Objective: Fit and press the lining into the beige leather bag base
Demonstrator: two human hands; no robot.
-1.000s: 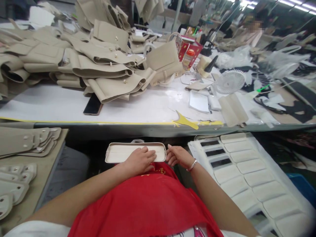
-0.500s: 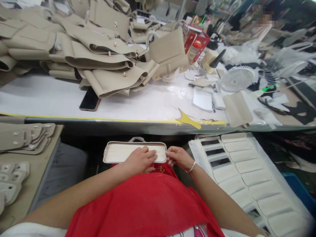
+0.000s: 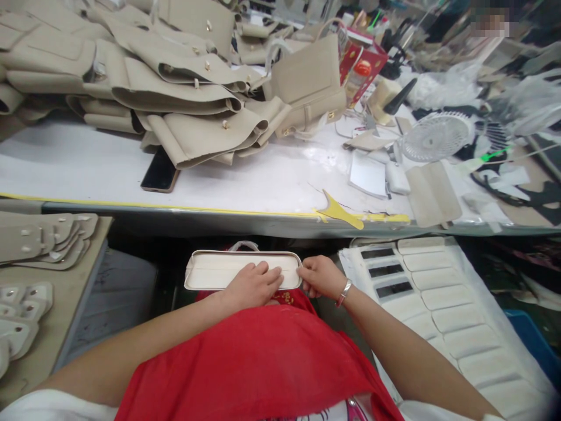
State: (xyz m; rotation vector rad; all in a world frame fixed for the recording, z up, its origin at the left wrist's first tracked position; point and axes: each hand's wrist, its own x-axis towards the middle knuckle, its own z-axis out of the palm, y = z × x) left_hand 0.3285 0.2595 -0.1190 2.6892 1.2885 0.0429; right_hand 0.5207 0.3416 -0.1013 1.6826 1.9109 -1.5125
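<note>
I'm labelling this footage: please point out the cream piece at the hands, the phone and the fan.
cream piece (image 3: 219, 270), head view: pale flat face
phone (image 3: 159, 171), head view: dark screen
fan (image 3: 437, 137), head view: round grille

A white-topped workbench (image 3: 263, 182) crosses the upper frame, bearing heaped beige leather-like bags (image 3: 188, 99) at upper left, a flat black phone (image 3: 158, 172) at their front and a yellow forked piece (image 3: 342, 213) at centre right; a tan tabletop (image 3: 65, 307) at lower left carries stacked beige panels (image 3: 20, 235)
</note>
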